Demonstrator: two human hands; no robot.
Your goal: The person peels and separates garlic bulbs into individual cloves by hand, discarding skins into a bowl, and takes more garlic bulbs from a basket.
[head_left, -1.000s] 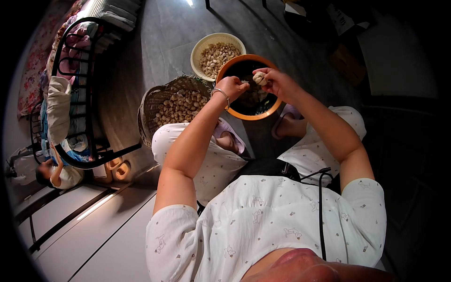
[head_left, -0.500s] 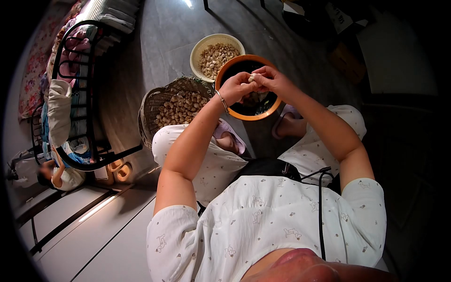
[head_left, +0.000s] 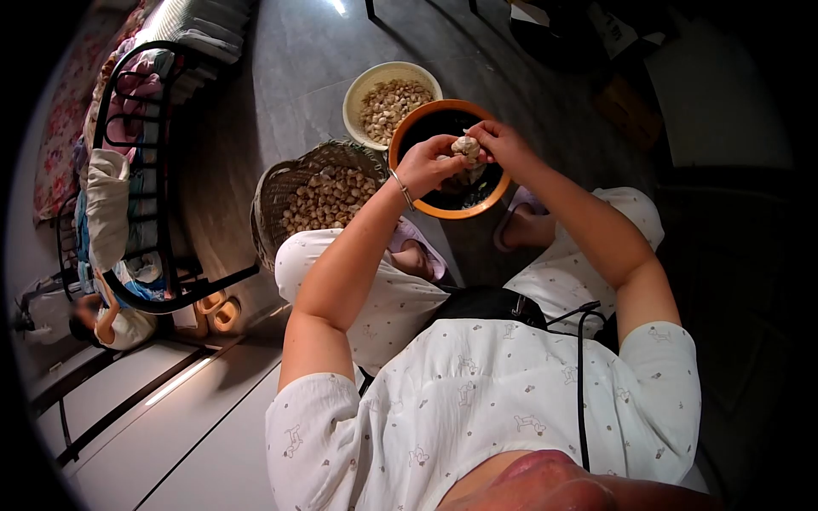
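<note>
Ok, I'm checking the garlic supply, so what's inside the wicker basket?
Garlic bulbs lie in the wicker basket. They hide its bottom, and the left knee covers part of its near side.

Room lay ahead and to my right, crowding to my left.
The floor (head_left: 558, 115) beyond and right of the orange basin (head_left: 498, 195) left a way past. On the left, the cream bowl (head_left: 351, 112) and wicker basket (head_left: 265, 200) stood close in, my left knee (head_left: 300, 257) and right knee (head_left: 637, 223) flanked the near side, and the black bed rail (head_left: 164, 204) blocked farther left.
</note>
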